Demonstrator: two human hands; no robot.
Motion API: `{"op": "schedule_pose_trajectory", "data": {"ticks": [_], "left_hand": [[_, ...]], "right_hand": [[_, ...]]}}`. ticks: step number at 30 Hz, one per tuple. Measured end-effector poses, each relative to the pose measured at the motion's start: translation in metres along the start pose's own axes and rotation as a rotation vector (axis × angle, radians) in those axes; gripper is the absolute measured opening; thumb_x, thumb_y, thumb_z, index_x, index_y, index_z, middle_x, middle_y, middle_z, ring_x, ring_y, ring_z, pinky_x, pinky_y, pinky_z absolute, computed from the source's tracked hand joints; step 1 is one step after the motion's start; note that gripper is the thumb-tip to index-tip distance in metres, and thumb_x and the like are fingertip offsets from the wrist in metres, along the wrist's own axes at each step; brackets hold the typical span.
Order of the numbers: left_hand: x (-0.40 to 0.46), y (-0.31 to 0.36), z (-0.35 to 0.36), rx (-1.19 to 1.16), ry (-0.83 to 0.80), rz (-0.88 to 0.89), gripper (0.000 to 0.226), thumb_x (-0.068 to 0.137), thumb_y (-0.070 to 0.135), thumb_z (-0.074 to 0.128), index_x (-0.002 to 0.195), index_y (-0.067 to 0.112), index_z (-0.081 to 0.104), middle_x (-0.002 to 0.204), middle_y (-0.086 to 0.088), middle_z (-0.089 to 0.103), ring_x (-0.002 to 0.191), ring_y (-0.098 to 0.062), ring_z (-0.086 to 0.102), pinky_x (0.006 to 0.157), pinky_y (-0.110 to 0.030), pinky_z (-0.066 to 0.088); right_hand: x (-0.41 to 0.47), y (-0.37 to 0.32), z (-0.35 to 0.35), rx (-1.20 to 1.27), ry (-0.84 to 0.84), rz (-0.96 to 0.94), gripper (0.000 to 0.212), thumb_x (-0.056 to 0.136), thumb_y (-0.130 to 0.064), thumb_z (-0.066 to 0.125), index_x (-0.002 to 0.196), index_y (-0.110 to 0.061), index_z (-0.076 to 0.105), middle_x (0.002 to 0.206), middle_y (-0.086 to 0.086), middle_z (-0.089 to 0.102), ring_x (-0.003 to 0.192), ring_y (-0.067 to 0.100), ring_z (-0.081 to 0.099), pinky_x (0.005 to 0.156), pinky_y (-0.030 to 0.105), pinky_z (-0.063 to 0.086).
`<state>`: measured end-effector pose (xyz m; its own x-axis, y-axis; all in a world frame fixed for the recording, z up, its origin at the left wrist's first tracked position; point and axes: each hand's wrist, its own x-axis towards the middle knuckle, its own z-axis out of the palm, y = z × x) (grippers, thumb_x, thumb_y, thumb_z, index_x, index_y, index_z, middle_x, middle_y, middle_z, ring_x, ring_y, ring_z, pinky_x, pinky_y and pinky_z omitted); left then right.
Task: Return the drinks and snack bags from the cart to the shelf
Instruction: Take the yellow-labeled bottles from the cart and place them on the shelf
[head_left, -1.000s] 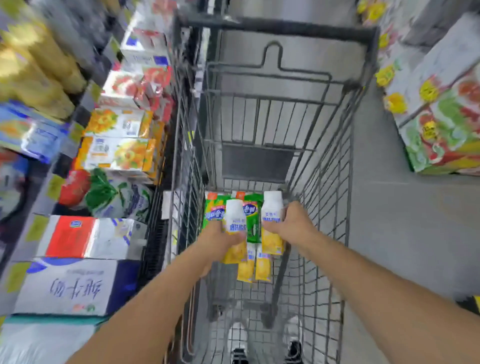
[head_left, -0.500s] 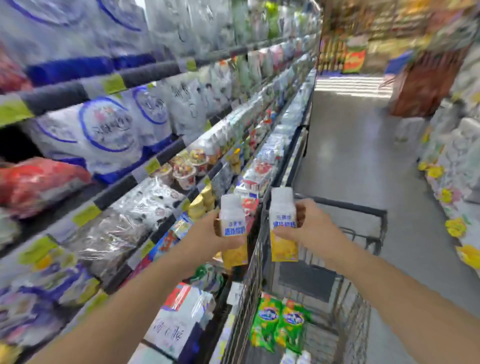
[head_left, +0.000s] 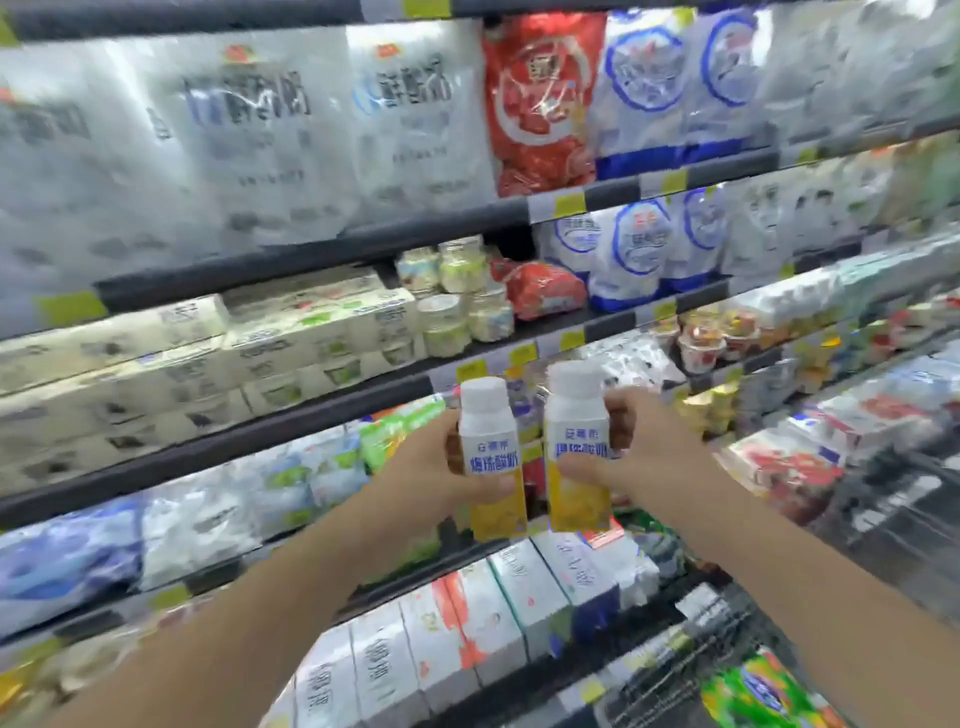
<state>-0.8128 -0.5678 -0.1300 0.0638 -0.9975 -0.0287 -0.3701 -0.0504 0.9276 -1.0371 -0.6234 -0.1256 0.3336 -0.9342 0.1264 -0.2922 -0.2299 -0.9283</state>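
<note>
Two bottles side by side before the shelf (head_left: 322, 410): left bottle (head_left: 491, 457) in left hand (head_left: 436, 467), right bottle (head_left: 576, 452) in right hand (head_left: 649, 457); snack bag (head_left: 763, 691) lower right.

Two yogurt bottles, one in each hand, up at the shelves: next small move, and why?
Probably reach forward and set both on a shelf. The left hand grips the left bottle and the right hand grips the right bottle, upright, short of the shelf. Their slot isn't clear.

Bright, even; motion-blurred, edges warped
</note>
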Motion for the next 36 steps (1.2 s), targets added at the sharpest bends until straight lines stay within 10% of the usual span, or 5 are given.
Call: {"op": "schedule_pose_trajectory", "data": {"ticks": [3,11,20,25,36], "left_hand": [[-0.062,-0.015,-0.067,0.005,0.203,-0.046,0.061,0.07,0.015,0.09,0.122,0.022,0.059,0.108,0.0,0.075,0.102,-0.019,0.071,0.086,-0.034,0.058],[-0.246,-0.071,-0.234,0.001,0.587,-0.162,0.063,0.067,0.022,0.091,0.121,0.025,0.059,0.109,0.002,0.075,0.104,-0.018,0.07,0.094,-0.048,0.056],[-0.462,-0.136,-0.41,0.059,0.864,-0.261,0.058,0.07,0.021,0.09,0.117,0.032,0.059,0.109,0.004,0.073,0.102,-0.015,0.069,0.09,-0.038,0.057],[-0.54,-0.16,-0.482,0.045,0.938,-0.279,0.059,0.077,0.022,0.085,0.127,0.027,0.055,0.112,0.006,0.068,0.099,-0.008,0.065,0.072,-0.017,0.052],[-0.553,-0.234,-0.614,0.077,0.999,-0.334,0.059,0.075,0.023,0.086,0.126,0.02,0.057,0.11,0.004,0.069,0.098,-0.012,0.066,0.081,-0.029,0.056]], "right_hand": [[-0.005,-0.042,0.071,0.024,-0.175,-0.086,0.049,0.07,-0.02,0.089,0.105,-0.026,0.056,0.099,-0.008,0.07,0.078,-0.008,0.066,0.062,0.009,0.05],[-0.049,-0.146,0.288,-0.013,-0.457,-0.26,0.056,0.065,-0.025,0.092,0.108,-0.022,0.057,0.101,-0.004,0.069,0.096,0.017,0.066,0.084,0.039,0.056],[-0.156,-0.255,0.547,0.059,-0.677,-0.34,0.055,0.063,-0.021,0.093,0.106,-0.02,0.058,0.102,0.0,0.07,0.098,0.018,0.067,0.089,0.042,0.055],[-0.192,-0.302,0.645,0.083,-0.75,-0.385,0.056,0.067,-0.019,0.091,0.112,-0.016,0.059,0.105,0.002,0.07,0.099,0.02,0.067,0.089,0.046,0.055],[-0.166,-0.343,0.797,0.086,-0.766,-0.413,0.047,0.079,-0.019,0.082,0.116,-0.02,0.053,0.104,-0.004,0.066,0.094,0.007,0.063,0.072,0.024,0.051]]}}
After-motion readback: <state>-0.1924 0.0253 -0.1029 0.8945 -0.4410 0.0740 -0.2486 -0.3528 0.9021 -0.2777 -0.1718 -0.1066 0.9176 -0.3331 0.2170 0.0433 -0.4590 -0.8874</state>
